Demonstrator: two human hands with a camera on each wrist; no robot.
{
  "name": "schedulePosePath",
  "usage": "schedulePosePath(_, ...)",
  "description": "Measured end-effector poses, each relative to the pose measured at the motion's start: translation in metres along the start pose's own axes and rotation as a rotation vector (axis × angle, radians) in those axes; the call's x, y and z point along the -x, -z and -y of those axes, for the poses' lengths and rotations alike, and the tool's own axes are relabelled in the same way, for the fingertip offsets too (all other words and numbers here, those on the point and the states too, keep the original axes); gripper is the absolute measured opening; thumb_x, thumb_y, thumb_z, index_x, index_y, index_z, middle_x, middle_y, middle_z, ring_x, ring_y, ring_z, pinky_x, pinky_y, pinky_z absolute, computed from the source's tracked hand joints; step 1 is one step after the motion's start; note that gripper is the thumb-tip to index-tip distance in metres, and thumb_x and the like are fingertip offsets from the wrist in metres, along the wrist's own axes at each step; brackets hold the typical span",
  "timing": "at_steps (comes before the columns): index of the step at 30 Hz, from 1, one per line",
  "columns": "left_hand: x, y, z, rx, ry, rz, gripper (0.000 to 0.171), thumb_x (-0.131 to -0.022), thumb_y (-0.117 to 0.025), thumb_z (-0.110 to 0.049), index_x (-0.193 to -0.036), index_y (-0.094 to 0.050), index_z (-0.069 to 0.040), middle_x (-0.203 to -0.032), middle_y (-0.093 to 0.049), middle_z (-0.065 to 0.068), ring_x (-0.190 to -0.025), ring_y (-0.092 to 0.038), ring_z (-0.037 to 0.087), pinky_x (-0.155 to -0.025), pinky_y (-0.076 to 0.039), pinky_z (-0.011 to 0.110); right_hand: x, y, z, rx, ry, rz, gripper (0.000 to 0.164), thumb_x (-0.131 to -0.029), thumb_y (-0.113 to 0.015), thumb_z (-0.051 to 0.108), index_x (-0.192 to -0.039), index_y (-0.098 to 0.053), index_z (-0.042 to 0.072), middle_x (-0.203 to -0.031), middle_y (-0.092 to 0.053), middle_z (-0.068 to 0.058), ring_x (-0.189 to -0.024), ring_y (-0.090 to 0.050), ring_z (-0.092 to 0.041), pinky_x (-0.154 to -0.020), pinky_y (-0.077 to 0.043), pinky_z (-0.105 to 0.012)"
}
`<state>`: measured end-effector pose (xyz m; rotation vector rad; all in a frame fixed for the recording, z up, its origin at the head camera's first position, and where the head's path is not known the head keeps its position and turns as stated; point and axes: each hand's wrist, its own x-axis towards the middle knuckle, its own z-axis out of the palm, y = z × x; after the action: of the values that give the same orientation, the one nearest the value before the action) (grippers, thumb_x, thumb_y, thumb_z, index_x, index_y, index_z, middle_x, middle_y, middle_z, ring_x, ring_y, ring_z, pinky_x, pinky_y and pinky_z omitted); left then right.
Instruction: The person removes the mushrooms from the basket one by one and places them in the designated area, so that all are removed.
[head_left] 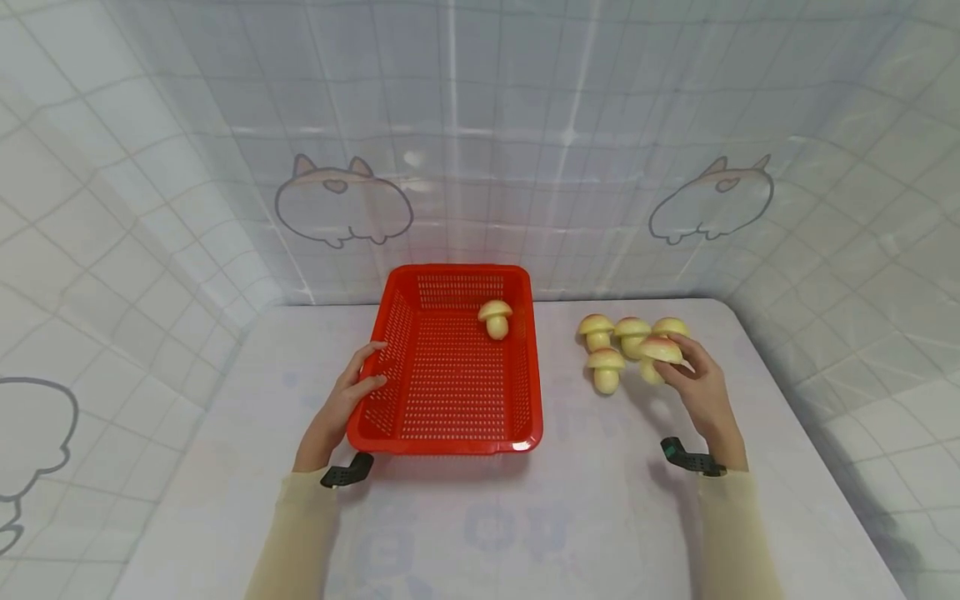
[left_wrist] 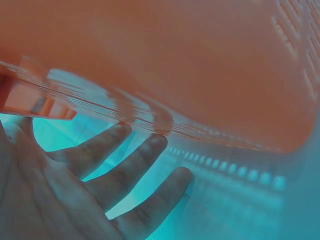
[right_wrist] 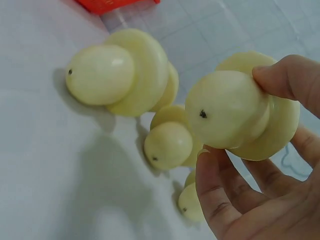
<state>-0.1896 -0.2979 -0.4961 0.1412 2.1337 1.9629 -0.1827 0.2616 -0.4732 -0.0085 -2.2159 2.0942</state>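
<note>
My left hand grips the left rim of a red perforated plastic basket. Its thumb and a finger lie over the rim; in the left wrist view, other fingers rest along the outer side. One toy mushroom, with a yellow-pink cap and pale stem, lies inside the basket near the back right. My right hand pinches another toy mushroom between thumb and fingers, held just above the table. Several more mushrooms, among them a near one, sit beside it, right of the basket.
A white cloth covers the table. Pale gridded curtains with cartoon animal outlines stand behind and at both sides. A black strap circles each wrist.
</note>
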Motion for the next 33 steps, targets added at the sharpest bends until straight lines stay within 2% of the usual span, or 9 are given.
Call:
schedulePosePath(6, 0.000, 0.000, -0.001, -0.007, 0.001, -0.002, 0.056, -0.105, -0.048, -0.017, -0.157, -0.029, -0.022, -0.152, -0.034, 0.021, -0.121, -0.053, 0.035, -0.090, -0.059, 0.037, 0.003, 0.005, -0.016, -0.047, -0.086, -0.042, 0.050, -0.095, -0.072, 0.004, -0.140, -0.050, 0.012, -0.122, -0.056, 0.010, -0.099, -0.066, 0.003, -0.077, -0.055, -0.015)
schedulePosePath(13, 0.001, 0.001, -0.001, -0.006, 0.009, -0.002, 0.055, -0.106, -0.049, -0.018, -0.157, -0.029, -0.022, -0.151, -0.035, 0.021, -0.120, -0.054, 0.034, -0.089, -0.059, 0.036, 0.004, 0.004, -0.027, 0.041, -0.177, -0.112, 0.054, -0.095, -0.075, 0.014, -0.142, -0.049, 0.013, -0.119, -0.056, 0.014, -0.098, -0.062, 0.003, -0.074, -0.054, -0.015)
schedulePosePath(17, 0.001, 0.000, -0.002, 0.005, 0.008, 0.004, 0.055, -0.106, -0.049, -0.018, -0.158, -0.029, -0.021, -0.151, -0.035, 0.021, -0.119, -0.055, 0.032, -0.088, -0.059, 0.034, 0.005, 0.002, -0.031, 0.061, -0.214, -0.126, 0.053, -0.096, -0.074, 0.017, -0.143, -0.050, 0.013, -0.122, -0.055, 0.014, -0.096, -0.062, 0.002, -0.071, -0.055, -0.017)
schedulePosePath(23, 0.000, 0.000, -0.002, 0.007, 0.013, -0.004, 0.055, -0.106, -0.047, -0.017, -0.157, -0.029, -0.022, -0.152, -0.034, 0.020, -0.120, -0.052, 0.032, -0.088, -0.058, 0.033, 0.003, -0.001, -0.032, 0.162, -0.192, -0.105, 0.062, -0.097, -0.074, 0.024, -0.149, -0.046, 0.007, -0.134, -0.050, 0.008, -0.100, -0.060, 0.002, -0.072, -0.054, -0.017)
schedulePosePath(29, 0.000, -0.001, -0.002, 0.013, 0.017, -0.009, 0.056, -0.105, -0.048, -0.016, -0.158, -0.029, -0.022, -0.152, -0.034, 0.020, -0.120, -0.052, 0.033, -0.087, -0.058, 0.032, 0.000, 0.004, -0.033, 0.286, -0.151, -0.066, 0.065, -0.098, -0.071, 0.028, -0.152, -0.044, 0.005, -0.139, -0.050, 0.003, -0.104, -0.057, 0.005, -0.074, -0.053, -0.016)
schedulePosePath(33, 0.000, -0.001, -0.004, 0.011, 0.023, -0.017, 0.056, -0.105, -0.048, -0.016, -0.157, -0.029, -0.022, -0.151, -0.035, 0.021, -0.120, -0.051, 0.034, -0.086, -0.058, 0.032, -0.002, 0.007, -0.034, 0.311, -0.152, -0.071, 0.065, -0.098, -0.071, 0.029, -0.152, -0.043, 0.005, -0.141, -0.051, -0.002, -0.105, -0.055, 0.006, -0.075, -0.052, -0.015)
